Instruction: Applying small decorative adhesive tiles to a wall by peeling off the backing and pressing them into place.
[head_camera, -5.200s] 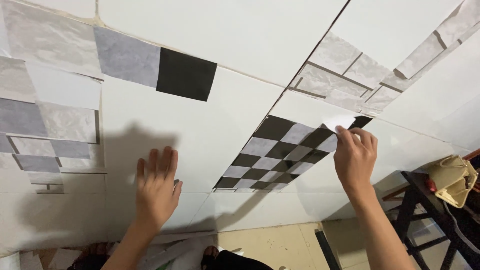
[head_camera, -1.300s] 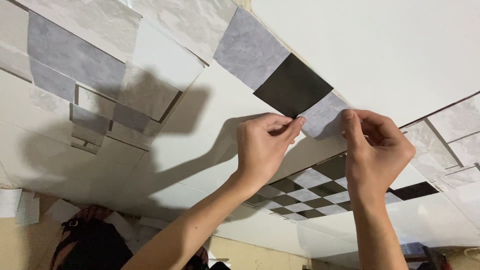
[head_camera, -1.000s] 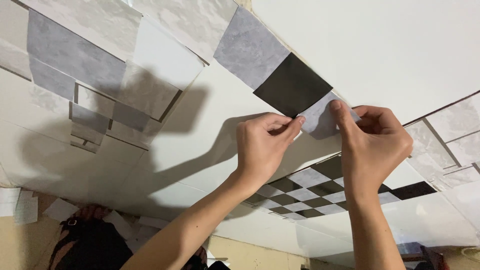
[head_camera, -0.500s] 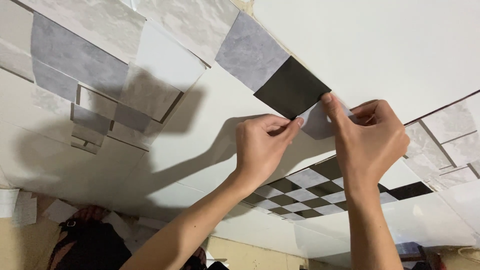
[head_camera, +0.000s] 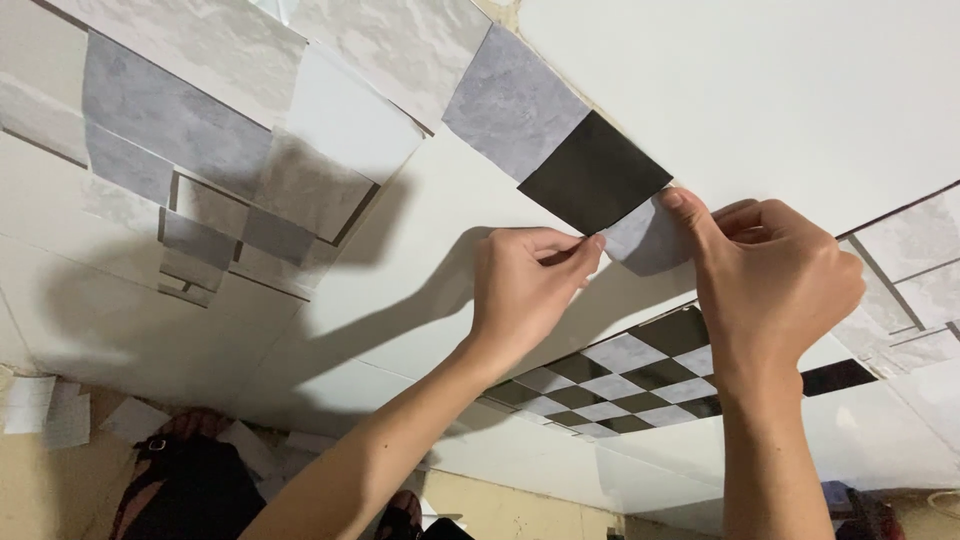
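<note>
Both hands have barely shifted: left hand (head_camera: 525, 290) and right hand (head_camera: 770, 280) pinch the grey tile (head_camera: 645, 238) against the white ceiling (head_camera: 760, 90) beside the black tile (head_camera: 592, 172), its lower edge not yet pressed flat.

Checkered tile patch (head_camera: 640, 385), black square tile (head_camera: 592, 172), dark bag (head_camera: 190, 490)

A small grey marbled tile (head_camera: 645, 240) (square, partly hidden) lies flat, touching the black tile (head_camera: 592, 175).
</note>
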